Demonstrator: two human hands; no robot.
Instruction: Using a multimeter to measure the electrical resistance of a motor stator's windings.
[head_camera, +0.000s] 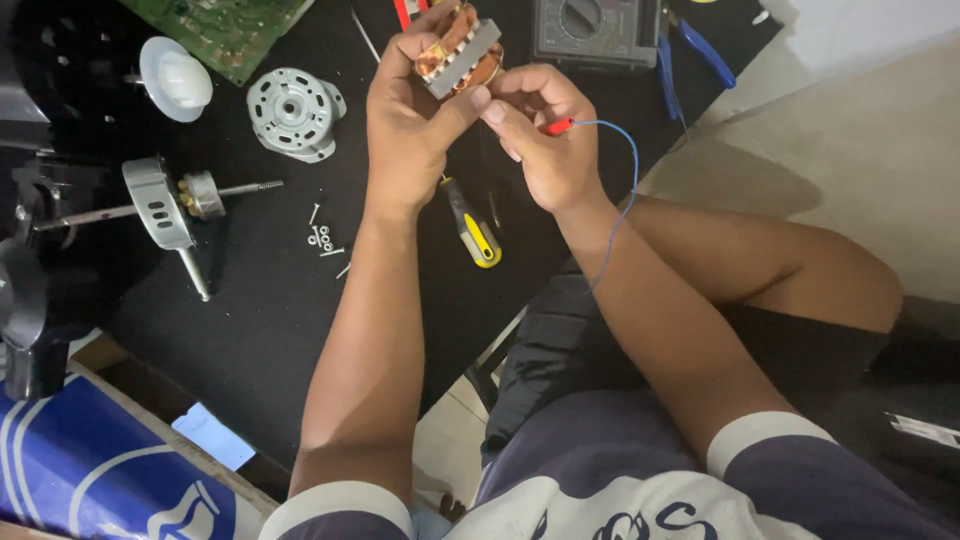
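Observation:
My left hand (410, 120) grips a motor stator (460, 52), a grey laminated core with copper windings, held up over the black table (270, 310). My right hand (545, 130) sits right beside it, fingers pinched on a thin blue wire (630, 175) with a red tip (557, 126). The wire loops down along my right forearm. The fingertips of both hands touch near the stator's lower edge.
A yellow-and-black screwdriver (474, 228) lies under my hands. A grey motor housing (293, 112), a white cap (175, 77), a shaft with bracket (165, 205), small screws (323, 240), a green circuit board (225, 30), a multimeter (597, 30) and blue-handled pliers (690, 55) surround them.

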